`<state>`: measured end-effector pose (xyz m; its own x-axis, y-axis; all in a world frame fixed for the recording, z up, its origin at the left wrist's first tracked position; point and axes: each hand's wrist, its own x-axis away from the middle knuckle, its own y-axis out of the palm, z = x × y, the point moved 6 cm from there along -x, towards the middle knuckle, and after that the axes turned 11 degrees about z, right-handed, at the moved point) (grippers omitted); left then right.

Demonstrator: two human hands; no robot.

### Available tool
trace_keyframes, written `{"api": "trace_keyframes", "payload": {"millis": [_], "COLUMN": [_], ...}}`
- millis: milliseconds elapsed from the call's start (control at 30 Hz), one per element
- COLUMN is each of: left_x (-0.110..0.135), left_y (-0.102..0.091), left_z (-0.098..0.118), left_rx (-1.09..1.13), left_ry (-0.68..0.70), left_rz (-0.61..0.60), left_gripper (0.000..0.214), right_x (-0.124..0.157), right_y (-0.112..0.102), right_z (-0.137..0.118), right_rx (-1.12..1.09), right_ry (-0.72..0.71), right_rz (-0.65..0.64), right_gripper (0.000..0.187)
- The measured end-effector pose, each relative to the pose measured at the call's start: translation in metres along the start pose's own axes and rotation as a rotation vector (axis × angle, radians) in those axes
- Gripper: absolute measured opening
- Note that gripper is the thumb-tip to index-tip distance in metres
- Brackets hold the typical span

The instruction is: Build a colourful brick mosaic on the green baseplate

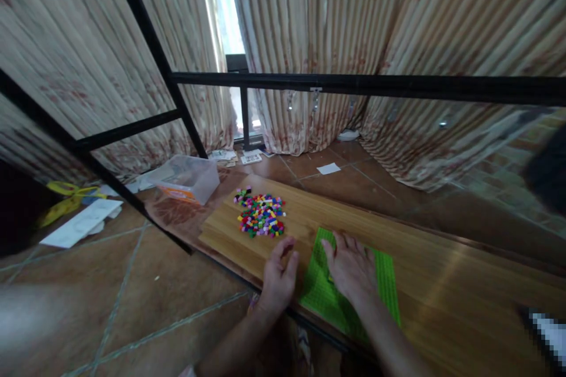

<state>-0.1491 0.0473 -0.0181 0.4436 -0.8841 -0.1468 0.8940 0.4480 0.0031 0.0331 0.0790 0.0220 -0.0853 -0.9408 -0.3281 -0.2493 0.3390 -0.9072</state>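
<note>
A bright green studded baseplate (318, 291) lies on the wooden board. My right hand (351, 265) is over it, palm down, fingers stretched and a little apart; I cannot tell how firmly it touches the studs. Beside the thumb shows a small yellowish-green bit, too small to name. Just left of the plate, near the board's front edge, is my left hand (279, 277), its fingers loosely curved with a gap to the thumb and nothing visible between them. Beyond it sits a spread-out pile of small multicoloured toy bricks (262, 215).
The wooden board (442, 283) rests on a low bench with a brown cover. A clear plastic bin (194, 179) with an orange label stands at its far left end. Black metal bars (283, 80) cross behind and at left. Papers (328, 169) lie on the tiled floor.
</note>
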Motion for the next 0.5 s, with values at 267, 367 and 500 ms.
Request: {"api": "trace_keyframes", "payload": {"millis": [267,367,500], "left_x": [-0.114,-0.146,-0.160], "left_y": [-0.120,-0.137,-0.135], "left_z": [0.005,-0.003,-0.013], "left_rx": [-0.729,-0.806,-0.849], "left_ry": [0.353,0.371,0.403], "left_rz": [0.237,0.254,0.213], "left_gripper": [0.030,0.029,0.029], "right_x": [-0.018,-0.018,-0.018], "right_y": [0.010,0.011,0.006], "right_z": [0.015,0.021,0.011], "right_rx": [0.113,0.120,0.075], "right_ry": [-0.055,-0.059,-0.083], "right_rz": [-0.014,-0.011,0.068], "right_gripper": [0.068,0.067,0.060]}}
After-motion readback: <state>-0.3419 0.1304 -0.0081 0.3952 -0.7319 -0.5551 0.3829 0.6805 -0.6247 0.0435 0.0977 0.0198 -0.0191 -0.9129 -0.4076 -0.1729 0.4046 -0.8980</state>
